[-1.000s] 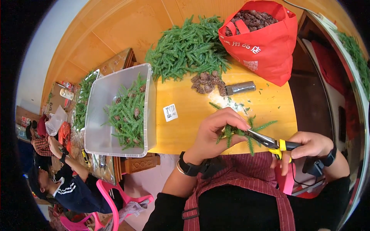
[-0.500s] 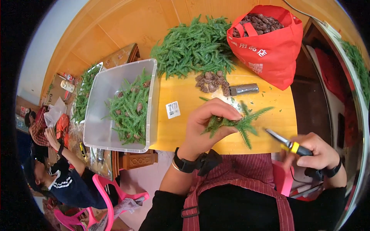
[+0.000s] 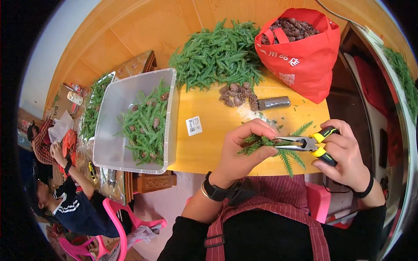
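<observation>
My left hand pinches a green artificial pine sprig between thumb and fingers, above the front of the yellow table. My right hand grips long-nose pliers with yellow and black handles. The pliers' jaws are spread, their tips around the middle of the sprig close to my left fingertips. My left fingers hide part of the sprig. Beyond my hands lie several brown pinecones and a dark, shiny roll-shaped piece.
A clear plastic bin of pine sprigs with pinecones stands at left. Behind are a heap of green sprigs and a red bag of pinecones. A white label lies on the table. Another person sits at far left.
My right hand has swung up and left with the pliers. Their jaws have opened and come to the sprig, which my left hand still holds, shifted slightly right.
</observation>
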Motion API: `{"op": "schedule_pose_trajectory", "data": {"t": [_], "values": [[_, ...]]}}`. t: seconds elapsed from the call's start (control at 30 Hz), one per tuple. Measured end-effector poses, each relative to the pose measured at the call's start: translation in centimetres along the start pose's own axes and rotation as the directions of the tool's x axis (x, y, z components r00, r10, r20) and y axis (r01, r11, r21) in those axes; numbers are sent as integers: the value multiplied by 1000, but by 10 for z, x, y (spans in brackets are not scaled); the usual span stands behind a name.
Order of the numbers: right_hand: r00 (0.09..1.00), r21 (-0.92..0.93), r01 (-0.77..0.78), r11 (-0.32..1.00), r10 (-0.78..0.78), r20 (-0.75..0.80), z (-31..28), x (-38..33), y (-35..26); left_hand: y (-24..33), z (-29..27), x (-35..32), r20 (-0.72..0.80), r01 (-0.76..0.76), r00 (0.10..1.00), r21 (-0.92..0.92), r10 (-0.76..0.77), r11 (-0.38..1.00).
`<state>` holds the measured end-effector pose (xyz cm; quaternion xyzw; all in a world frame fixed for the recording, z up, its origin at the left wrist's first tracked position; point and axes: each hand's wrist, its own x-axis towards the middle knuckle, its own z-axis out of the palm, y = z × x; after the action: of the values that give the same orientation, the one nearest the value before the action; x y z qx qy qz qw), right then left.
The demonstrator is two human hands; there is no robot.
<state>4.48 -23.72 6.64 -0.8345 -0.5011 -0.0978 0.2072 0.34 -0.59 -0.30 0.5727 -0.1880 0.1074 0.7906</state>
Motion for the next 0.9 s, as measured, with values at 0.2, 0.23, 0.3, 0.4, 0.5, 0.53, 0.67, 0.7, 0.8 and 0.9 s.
{"op": "schedule_pose_trajectory", "data": {"t": [0.2,0.23,0.3,0.4,0.5,0.53,0.67,0.7,0.8,0.9], "values": [[1000,-9,2,1000,-2,-9,2,-1,5,-3,2,0,-26,5,1000,-38,-6,999],[1000,0,4,1000,-4,-7,2,0,5,-3,2,0,-26,6,1000,-39,-7,999],[1000,9,6,1000,-6,-4,3,1,6,-4,1,0,-18,-15,1000,-29,14,999],[1000,-16,7,1000,-7,-21,5,0,9,-5,2,1,-26,-6,1000,-24,6,1000],[999,-40,18,999,-19,-31,3,0,9,-7,1,1,-21,-39,999,-6,39,999],[999,-42,22,999,-23,-31,2,1,9,-7,0,1,-21,-38,999,-6,38,999],[998,-37,23,999,-25,-52,3,-1,9,-8,0,2,-22,-65,998,15,65,998],[998,-37,21,999,-23,-52,3,-1,9,-8,1,2,-22,-67,998,12,67,998],[998,-60,16,998,-20,-58,3,-2,8,-7,2,2,-25,-67,997,36,68,997],[997,-76,33,997,-38,-61,4,-2,8,-7,2,1,-34,-91,995,72,94,993]]}}
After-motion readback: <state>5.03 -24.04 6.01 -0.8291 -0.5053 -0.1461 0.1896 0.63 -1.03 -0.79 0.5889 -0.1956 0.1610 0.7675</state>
